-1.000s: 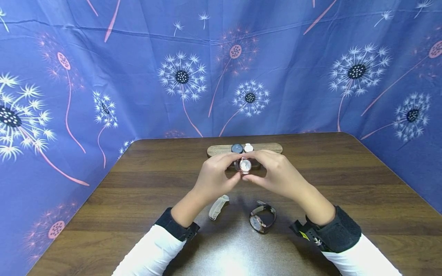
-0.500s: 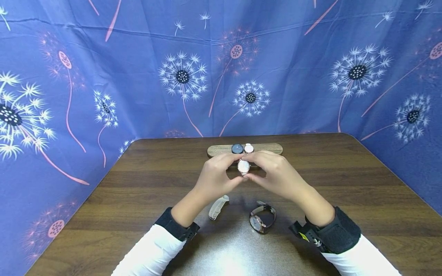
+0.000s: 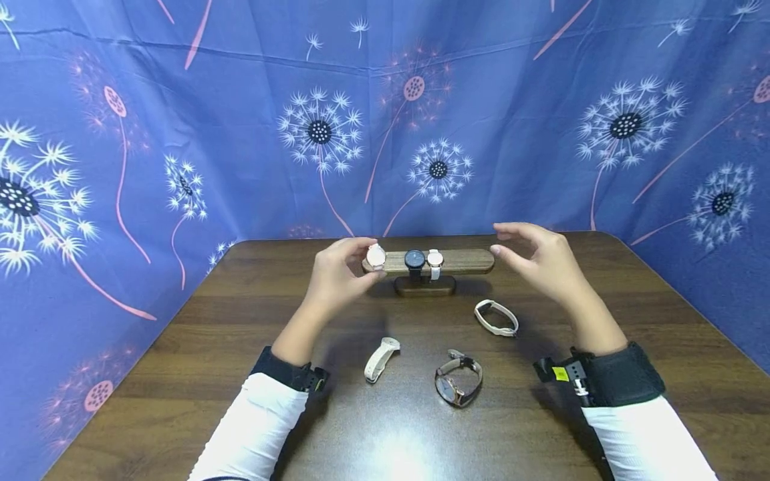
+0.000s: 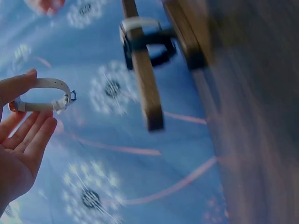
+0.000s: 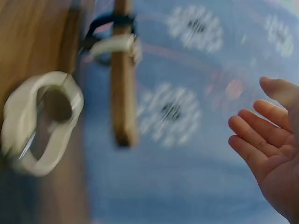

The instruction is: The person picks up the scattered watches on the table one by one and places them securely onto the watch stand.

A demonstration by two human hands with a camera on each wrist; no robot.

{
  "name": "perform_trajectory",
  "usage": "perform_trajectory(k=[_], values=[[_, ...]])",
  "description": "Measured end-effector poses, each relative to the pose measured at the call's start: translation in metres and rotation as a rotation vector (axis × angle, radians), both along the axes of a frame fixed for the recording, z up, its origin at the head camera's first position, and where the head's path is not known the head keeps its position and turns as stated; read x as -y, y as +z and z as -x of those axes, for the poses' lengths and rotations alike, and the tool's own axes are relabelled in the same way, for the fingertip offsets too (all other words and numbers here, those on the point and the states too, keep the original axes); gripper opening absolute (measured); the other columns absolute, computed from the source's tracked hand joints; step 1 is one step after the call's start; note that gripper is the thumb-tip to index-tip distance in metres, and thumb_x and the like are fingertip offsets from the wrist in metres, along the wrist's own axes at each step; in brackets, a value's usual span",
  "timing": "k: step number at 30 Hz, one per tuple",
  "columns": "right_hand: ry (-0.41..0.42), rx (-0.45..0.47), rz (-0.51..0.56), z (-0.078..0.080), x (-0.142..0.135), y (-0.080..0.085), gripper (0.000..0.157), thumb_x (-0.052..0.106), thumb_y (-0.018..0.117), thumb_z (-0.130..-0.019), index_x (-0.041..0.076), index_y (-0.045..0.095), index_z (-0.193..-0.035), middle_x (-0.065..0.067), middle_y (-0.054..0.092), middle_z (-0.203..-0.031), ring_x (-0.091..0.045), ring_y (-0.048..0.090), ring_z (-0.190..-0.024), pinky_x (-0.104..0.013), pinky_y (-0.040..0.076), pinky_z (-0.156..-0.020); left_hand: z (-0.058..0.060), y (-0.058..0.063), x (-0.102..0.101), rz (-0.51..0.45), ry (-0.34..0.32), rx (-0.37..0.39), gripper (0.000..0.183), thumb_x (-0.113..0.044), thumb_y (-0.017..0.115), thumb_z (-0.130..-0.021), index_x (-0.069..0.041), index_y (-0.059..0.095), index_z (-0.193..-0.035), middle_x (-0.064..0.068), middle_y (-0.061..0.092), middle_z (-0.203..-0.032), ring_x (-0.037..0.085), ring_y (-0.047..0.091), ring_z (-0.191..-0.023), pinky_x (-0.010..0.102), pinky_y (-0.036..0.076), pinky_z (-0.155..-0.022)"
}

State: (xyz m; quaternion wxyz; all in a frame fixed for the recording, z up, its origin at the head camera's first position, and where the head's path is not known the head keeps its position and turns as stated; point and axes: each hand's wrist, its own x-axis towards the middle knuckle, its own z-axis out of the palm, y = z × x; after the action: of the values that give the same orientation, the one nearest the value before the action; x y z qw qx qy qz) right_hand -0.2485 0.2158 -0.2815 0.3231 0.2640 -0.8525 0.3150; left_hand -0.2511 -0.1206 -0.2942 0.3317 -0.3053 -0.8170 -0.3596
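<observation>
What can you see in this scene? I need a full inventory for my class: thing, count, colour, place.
Table: 1, brown, beneath everything
Cloth: 1, blue with dandelions, behind the table
Wooden stand: 1, brown, far middle of table
Black watch: 1, black, on the stand
White-strapped watch: 1, white, right of the black watch
Held watch: 1, white, near stand's left end
Looped band: 1, whitish, table, right
Curved band: 1, cream, table, left of centre
Dark-strapped watch: 1, dark brown, table, near middle
Sleeves: 2, white, forearms
Wristbands: 2, black, wrists
Left hand: 1, bare, pinching the held watch
Right hand: 1, bare, near stand's right end
</observation>
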Motion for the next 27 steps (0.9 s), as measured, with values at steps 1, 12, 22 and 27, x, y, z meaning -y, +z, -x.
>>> perform_trajectory(k=[1,12,22,27], values=[[-0.016,0.031,0.033,0.005,-0.007,-0.004,0.03,0.008,0.074,-0.086,0.0,0.067,-0.115,-0.016,0.071,-0.104,-0.026,0.067,-0.096,-0.021,0.049,-0.086,0.004,-0.001,0.005,-0.009,0.007,0.024,0.048,-0.003,0.088,-0.067,0.002,0.068,-0.111,0.014,0.069,-0.1,0.024,0.069,-0.088,0.027,0.057,-0.079],[0.024,0.323,0.109,0.041,-0.045,-0.044,0.033,0.01,0.064,-0.094,-0.009,0.061,-0.121,-0.029,0.067,-0.106,0.0,0.064,-0.089,-0.004,0.044,-0.075,0.039,-0.015,0.052,-0.003,0.067,0.288,0.047,-0.004,0.088,-0.068,0.0,0.068,-0.11,0.012,0.073,-0.095,0.025,0.071,-0.089,0.035,0.057,-0.082],[0.068,0.516,0.007,0.062,-0.035,-0.058,0.049,0.012,0.065,-0.094,-0.006,0.049,-0.137,-0.029,0.061,-0.121,-0.043,0.062,-0.107,-0.053,0.05,-0.09,0.066,-0.034,0.058,0.077,0.038,0.472,0.047,-0.008,0.088,-0.069,-0.002,0.067,-0.112,0.01,0.072,-0.097,0.024,0.07,-0.09,0.037,0.057,-0.081],[0.116,0.505,-0.04,0.075,-0.029,-0.057,0.056,0.009,0.072,-0.089,-0.007,0.049,-0.137,-0.029,0.057,-0.127,-0.042,0.061,-0.109,-0.051,0.05,-0.092,0.078,-0.037,0.053,0.088,0.016,0.531,0.046,-0.007,0.087,-0.07,-0.003,0.067,-0.112,0.009,0.072,-0.097,0.023,0.07,-0.091,0.038,0.056,-0.082]])
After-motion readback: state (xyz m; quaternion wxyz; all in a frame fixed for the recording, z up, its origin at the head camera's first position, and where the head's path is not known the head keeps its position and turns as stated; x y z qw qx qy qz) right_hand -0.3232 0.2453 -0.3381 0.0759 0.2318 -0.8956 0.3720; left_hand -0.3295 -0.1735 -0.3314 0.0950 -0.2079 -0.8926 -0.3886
